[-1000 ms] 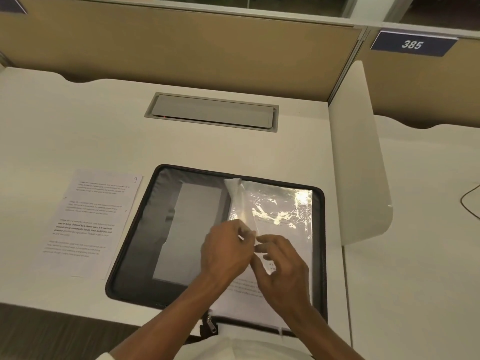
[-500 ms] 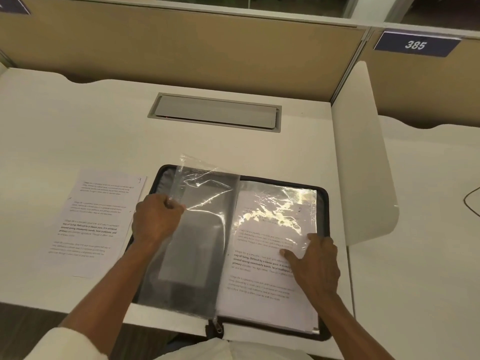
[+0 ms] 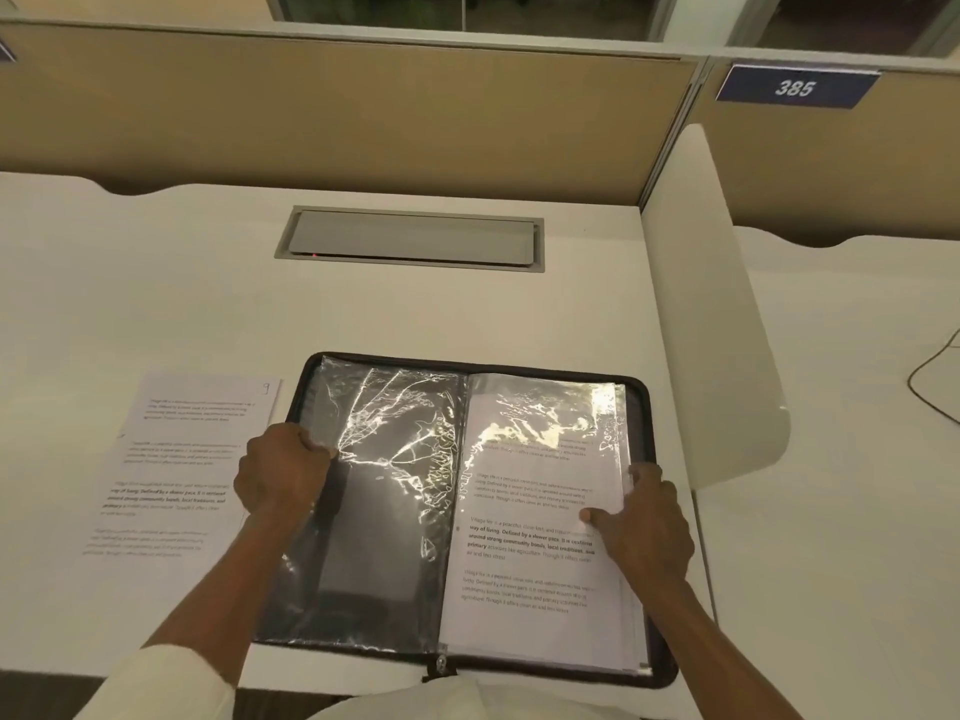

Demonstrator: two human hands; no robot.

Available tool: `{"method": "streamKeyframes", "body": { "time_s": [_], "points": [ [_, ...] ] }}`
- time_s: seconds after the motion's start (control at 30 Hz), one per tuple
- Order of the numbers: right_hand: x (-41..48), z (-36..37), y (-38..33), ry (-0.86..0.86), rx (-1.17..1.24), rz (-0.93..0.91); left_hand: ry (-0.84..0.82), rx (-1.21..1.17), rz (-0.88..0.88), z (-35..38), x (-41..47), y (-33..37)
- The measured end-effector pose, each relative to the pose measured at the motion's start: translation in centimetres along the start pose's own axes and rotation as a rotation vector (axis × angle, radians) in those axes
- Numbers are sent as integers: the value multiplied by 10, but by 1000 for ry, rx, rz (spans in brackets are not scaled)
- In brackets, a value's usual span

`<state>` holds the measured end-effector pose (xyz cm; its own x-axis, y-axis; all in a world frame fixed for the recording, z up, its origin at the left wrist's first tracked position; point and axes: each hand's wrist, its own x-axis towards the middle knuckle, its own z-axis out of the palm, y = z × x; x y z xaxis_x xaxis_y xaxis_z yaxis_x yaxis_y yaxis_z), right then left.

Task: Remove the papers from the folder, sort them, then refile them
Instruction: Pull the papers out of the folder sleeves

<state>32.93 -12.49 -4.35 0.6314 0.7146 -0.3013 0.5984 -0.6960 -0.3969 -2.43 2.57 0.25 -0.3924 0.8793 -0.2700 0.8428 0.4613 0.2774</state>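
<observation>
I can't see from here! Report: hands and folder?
Left hand grips empty sleeve. Right hand rests on filled page. Folder open; one sheet out, left. Nothing in the way.

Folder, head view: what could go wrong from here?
1. The left hand grips the crinkled empty sleeve; a hard pull might crease or tear it.
2. The folder lies at the desk's near edge; it could slide off.
3. The loose sheet lies close to the left forearm, which might sweep it away.
</observation>
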Motion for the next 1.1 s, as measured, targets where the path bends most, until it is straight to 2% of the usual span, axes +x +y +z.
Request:
{"method": "streamKeyframes", "body": {
  "time_s": [0.1,0.3,0.37,0.5,0.6,0.7,0.83,0.93,1.1],
  "points": [
    [-3,2,4,34,140,5,27,30,-7,-2,4,3],
    [-7,-4,-7,108,383,-45,135,74,176,-3,-10,19],
    [-4,-10,-14,113,431,-56,91,-7,228,1,-21,30],
    [2,-20,-27,77,502,-166,-145,-310,301,20,-58,68],
    [-1,-24,-38,16,528,-255,-309,-380,390,37,-89,98],
    [-9,-24,-49,-24,547,-306,-402,-414,459,47,-113,126],
    [-20,-18,-54,12,552,-368,-433,-442,496,56,-127,148],
    [-25,-13,-49,9,588,-361,-373,-349,524,59,-128,156],
    [-28,-8,-40,-38,595,-337,-330,-374,414,67,-125,153]
  ]
}}
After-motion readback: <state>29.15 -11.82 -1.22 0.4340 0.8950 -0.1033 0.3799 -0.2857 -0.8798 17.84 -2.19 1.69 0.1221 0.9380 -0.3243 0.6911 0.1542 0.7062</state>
